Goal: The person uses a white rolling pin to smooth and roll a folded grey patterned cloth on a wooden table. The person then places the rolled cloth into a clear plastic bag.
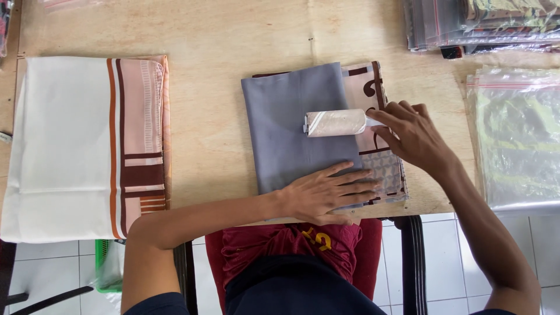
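Right hand (415,135) grips lint roller (335,123) by its handle, fingers curled tight; roller lies on grey folded cloth (291,134) mid-table; left hand (326,193) pressed flat on cloth's near edge, fingers spread, holding nothing; white folded cloth (64,146) far left; clear plastic bags (516,134) right on wooden table (216,116).

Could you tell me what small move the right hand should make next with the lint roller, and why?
Probably draw the lint roller down the grey folded cloth towards the body. The right hand holds its handle with the roller lying on the cloth's upper part, while the left hand presses the near edge flat.
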